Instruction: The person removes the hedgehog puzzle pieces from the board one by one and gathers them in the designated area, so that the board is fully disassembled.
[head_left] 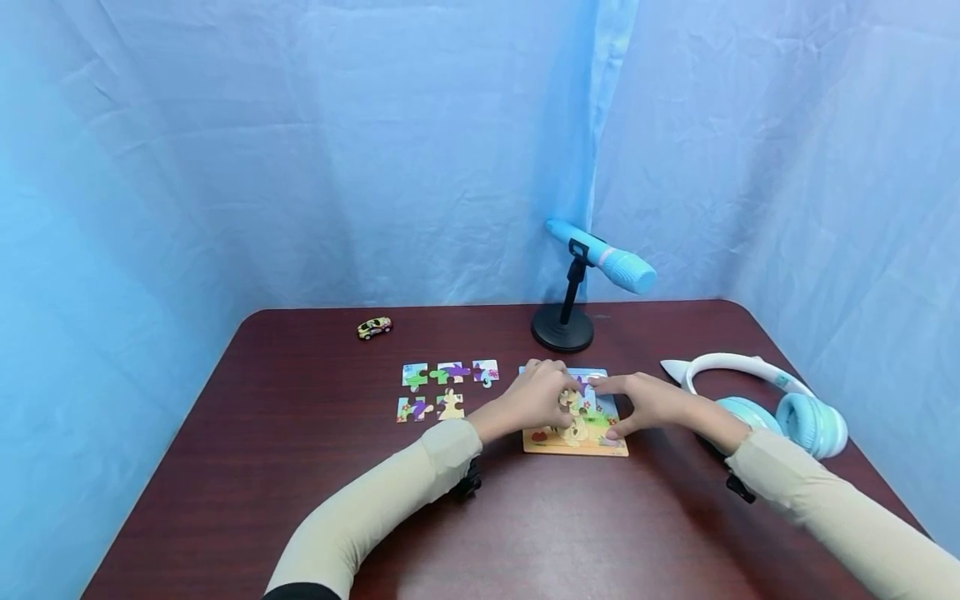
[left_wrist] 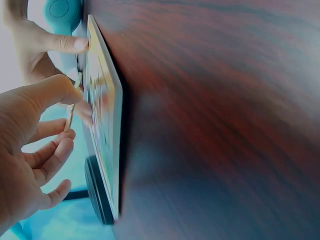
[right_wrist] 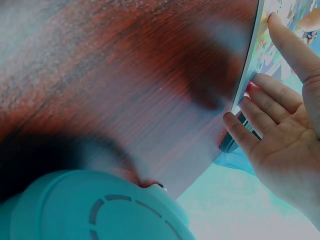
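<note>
A colourful puzzle board [head_left: 592,440] lies flat on the dark red table [head_left: 300,467]. My left hand [head_left: 558,392] is over the board's left half and pinches a puzzle piece [left_wrist: 72,102] between thumb and fingers, edge-on to the board [left_wrist: 105,125] in the left wrist view. My right hand [head_left: 611,408] rests at the board's right side with straight fingers. Its forefinger lies along the far edge and its thumb touches the near right corner. In the right wrist view its fingertips [right_wrist: 252,95] touch the board's edge [right_wrist: 247,70].
Several loose puzzle pieces [head_left: 446,387] lie left of the board. Behind it stands a blue microphone [head_left: 600,257] on a black round stand [head_left: 562,329]. Blue-and-white headphones [head_left: 780,400] lie at the right. A small toy car [head_left: 374,327] sits far left. Blue cloth surrounds the table.
</note>
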